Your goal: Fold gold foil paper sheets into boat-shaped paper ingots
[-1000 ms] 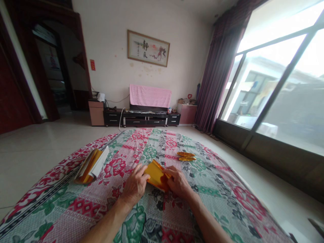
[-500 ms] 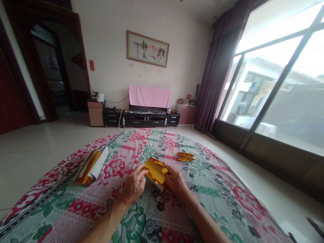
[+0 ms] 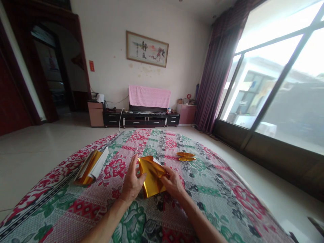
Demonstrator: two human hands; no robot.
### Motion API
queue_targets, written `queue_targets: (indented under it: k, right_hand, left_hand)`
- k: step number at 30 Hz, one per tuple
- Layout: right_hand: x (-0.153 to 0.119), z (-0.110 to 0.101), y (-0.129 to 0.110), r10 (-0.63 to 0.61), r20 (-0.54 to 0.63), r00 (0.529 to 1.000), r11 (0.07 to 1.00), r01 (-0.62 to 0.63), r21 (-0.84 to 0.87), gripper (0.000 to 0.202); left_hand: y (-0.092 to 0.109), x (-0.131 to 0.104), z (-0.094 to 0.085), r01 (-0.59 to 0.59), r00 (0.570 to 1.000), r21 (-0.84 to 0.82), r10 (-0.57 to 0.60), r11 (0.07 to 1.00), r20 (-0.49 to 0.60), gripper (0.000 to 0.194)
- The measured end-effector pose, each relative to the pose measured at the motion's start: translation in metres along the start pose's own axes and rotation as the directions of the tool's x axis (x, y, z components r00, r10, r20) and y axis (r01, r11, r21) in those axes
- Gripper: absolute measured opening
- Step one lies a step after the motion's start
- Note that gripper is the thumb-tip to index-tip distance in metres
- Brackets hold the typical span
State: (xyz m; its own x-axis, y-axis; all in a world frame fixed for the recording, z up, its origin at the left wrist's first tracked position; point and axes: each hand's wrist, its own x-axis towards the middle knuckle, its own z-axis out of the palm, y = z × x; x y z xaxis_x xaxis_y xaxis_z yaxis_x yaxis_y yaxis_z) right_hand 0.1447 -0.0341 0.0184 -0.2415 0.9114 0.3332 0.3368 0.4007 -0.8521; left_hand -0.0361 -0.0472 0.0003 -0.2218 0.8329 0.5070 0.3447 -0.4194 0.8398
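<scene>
"What lies between the hands?"
"A foil sheet point(image 3: 153, 185), left hand point(image 3: 133, 182) at its left edge, right hand point(image 3: 174, 184) at its right."
"And around it on the cloth point(image 3: 207, 190)?"
"A stack of sheets point(image 3: 91, 167) to the left; two folded pieces point(image 3: 187, 159) beyond the right hand."
"Farther back?"
"A low cabinet point(image 3: 136, 123) before the wall point(image 3: 106, 40), a framed picture point(image 3: 147, 49) above; doorway point(image 3: 58, 64) left, curtain point(image 3: 215, 74) and window point(image 3: 278, 74) right."
</scene>
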Motion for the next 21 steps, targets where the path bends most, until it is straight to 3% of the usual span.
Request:
queue_targets:
  k: [2, 5, 8, 10, 14, 21]
  right_hand:
    - [0.000, 0.001, -0.002, 0.033, 0.030, 0.999, 0.998, -0.034, 0.058, 0.033]
    - [0.000, 0.004, -0.001, 0.054, 0.045, 0.998, 0.992, -0.058, 0.109, 0.029]
    - [0.000, 0.006, 0.000, 0.060, 0.070, 0.996, 0.987, -0.070, 0.146, 0.025]
    - [-0.001, 0.006, 0.001, 0.064, 0.099, 0.993, 0.981, -0.081, 0.178, 0.026]
    - [-0.001, 0.005, -0.001, 0.029, 0.140, 0.990, 0.968, -0.063, 0.245, 0.035]
    - [0.003, -0.001, -0.008, 0.045, 0.069, 0.997, 0.971, -0.059, 0.232, 0.019]
  left_hand:
    - [0.003, 0.002, -0.001, 0.152, 0.988, -0.167, -0.150, 0.974, 0.025, 0.076]
    - [0.012, 0.002, -0.002, 0.290, 0.956, -0.348, -0.255, 0.891, 0.143, 0.059]
    - [0.019, 0.000, -0.002, 0.436, 0.894, -0.352, -0.356, 0.828, 0.271, 0.040]
    - [0.021, -0.002, -0.001, 0.504, 0.859, -0.323, -0.425, 0.801, 0.285, 0.034]
    - [0.021, -0.004, 0.001, 0.482, 0.871, -0.295, -0.414, 0.825, 0.266, 0.028]
    - [0.028, -0.004, 0.000, 0.406, 0.887, -0.231, -0.319, 0.884, 0.334, 0.029]
